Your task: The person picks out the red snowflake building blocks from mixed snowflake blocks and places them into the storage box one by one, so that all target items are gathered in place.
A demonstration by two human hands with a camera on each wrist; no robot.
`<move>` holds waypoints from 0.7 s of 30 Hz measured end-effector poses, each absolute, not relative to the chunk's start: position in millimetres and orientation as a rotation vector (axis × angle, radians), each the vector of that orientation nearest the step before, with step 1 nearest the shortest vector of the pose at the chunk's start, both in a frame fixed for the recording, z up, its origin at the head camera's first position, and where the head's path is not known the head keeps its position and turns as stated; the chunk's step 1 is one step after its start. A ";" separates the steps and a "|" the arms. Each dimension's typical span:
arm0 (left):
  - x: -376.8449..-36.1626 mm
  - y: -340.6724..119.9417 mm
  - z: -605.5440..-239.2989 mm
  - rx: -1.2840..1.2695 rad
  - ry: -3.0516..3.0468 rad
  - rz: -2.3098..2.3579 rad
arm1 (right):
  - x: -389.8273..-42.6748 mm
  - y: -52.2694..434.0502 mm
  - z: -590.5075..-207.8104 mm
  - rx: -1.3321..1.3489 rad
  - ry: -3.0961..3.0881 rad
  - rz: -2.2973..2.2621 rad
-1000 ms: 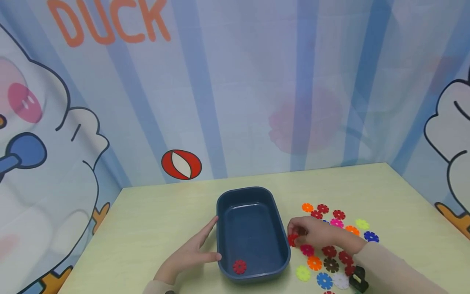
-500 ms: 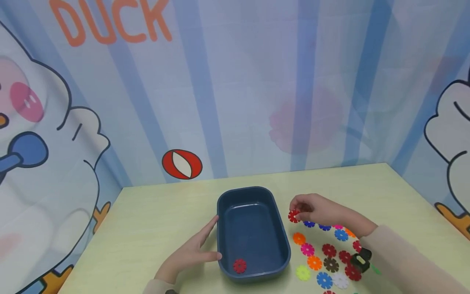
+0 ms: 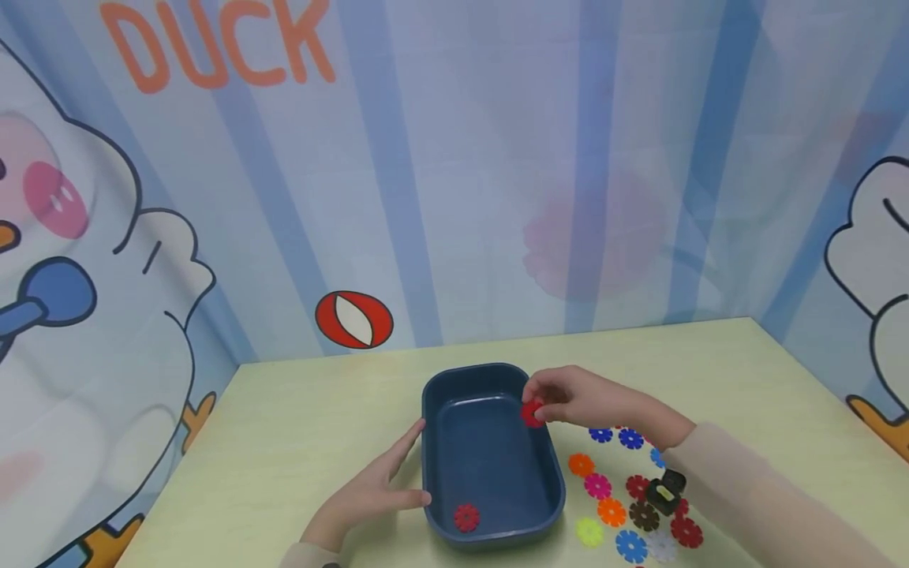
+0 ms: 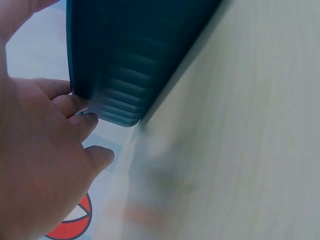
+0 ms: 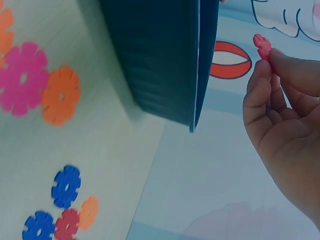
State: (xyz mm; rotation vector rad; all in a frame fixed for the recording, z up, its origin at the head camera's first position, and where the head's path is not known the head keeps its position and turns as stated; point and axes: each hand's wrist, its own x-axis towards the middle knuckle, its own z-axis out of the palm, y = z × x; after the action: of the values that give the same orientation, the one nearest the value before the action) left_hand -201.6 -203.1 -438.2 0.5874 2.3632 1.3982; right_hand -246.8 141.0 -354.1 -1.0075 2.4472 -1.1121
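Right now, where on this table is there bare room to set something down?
Bare table left of the blue tray, beyond the left hand, and behind the tray toward the wall. Crowded: the plastic flower discs right of the tray, beneath the right hand.

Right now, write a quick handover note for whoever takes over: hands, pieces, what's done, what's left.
Left hand: open, fingers resting against the bin's left wall.
Right hand: pinching a red piece above the bin's far right rim.
Done: one red disc lies in the bin's near end.
Left: the held piece is not yet released; the pile of coloured pieces, more reds among them, lies on the table right of the bin.
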 end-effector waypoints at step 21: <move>-199.8 -201.4 -436.4 0.549 2.381 1.378 | -252.7 75.0 -383.7 -1.137 2.306 -1.111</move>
State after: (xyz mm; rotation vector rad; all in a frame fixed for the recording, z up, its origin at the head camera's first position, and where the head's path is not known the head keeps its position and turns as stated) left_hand -199.8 -201.4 -436.4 0.5490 2.3809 1.3776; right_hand -252.7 75.0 -383.7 -1.1367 2.3061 -1.1108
